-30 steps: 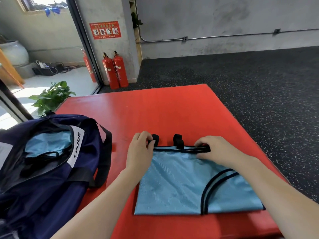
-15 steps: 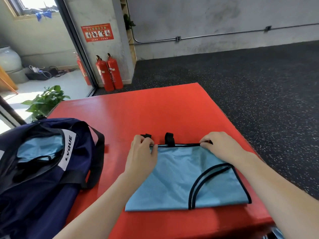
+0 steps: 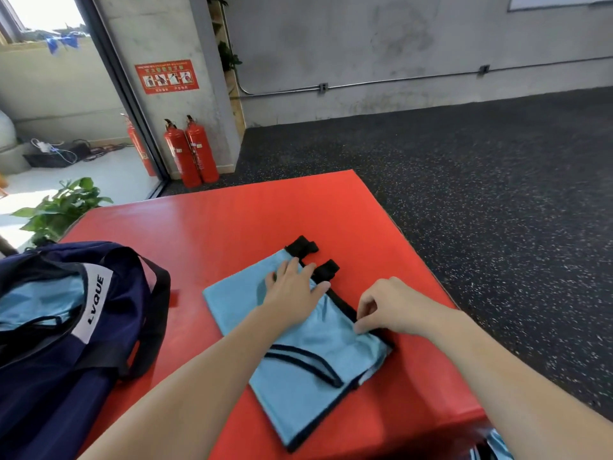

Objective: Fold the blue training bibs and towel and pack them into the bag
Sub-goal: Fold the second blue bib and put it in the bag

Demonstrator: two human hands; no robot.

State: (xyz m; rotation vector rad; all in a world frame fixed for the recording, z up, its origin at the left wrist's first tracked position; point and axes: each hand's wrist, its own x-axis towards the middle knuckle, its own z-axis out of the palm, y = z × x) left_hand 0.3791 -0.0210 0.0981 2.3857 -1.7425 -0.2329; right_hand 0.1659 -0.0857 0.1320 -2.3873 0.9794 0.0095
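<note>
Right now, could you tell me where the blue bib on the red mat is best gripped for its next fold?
Probably pinch the blue bib along its black-trimmed right edge, coming from the right, where the right hand already pinches it. That edge lies free on the red mat, while the left hand presses the middle flat.

Red flat padded counter (image 3: 232, 227): light-blue black-trimmed mesh bib (image 3: 298, 370) lies folded at centre; open navy fabric bag (image 3: 66, 360) w/ black straps at left edge.
</note>
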